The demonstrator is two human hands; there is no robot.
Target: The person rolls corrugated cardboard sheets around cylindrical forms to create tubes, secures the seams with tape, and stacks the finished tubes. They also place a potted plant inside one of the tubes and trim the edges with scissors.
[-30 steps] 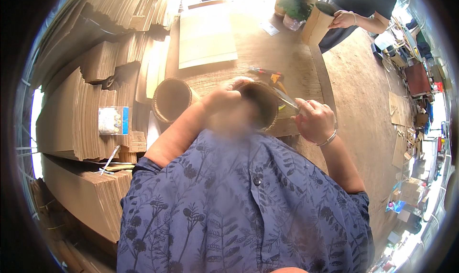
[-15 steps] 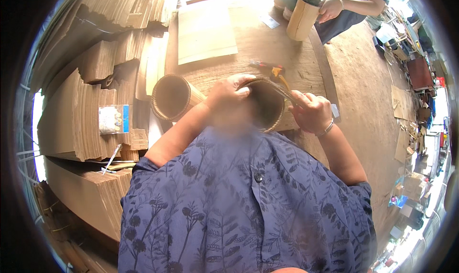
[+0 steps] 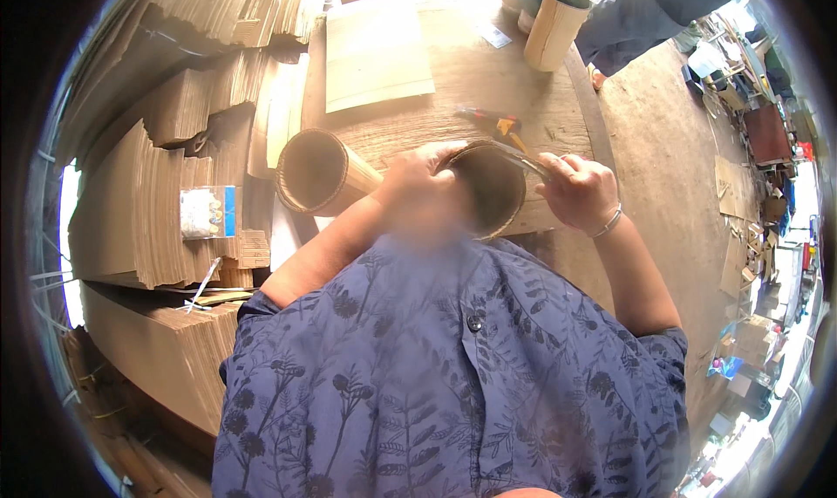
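Note:
A round, open-ended cardboard tube stands upright in front of my chest, its mouth facing up. My left hand is closed over the tube's left rim; part of the hand is smeared by a blur. In my closed right hand is a thin, flat strip-like tool, its far end lying at the tube's upper right rim. I cannot make out its exact kind. Left of my left hand, a second cardboard tube leans on the table, with a stitched-looking edge around its mouth.
On the wooden table lie a cardboard sheet and pliers with yellow and red handles. A third tube stands at the far right edge, near another person's dark clothing. Cardboard stacks rise along the left.
My right hand has shifted slightly right and up, with the tool drawn along the rim. The other person's hand has let go of the far tube and left it.

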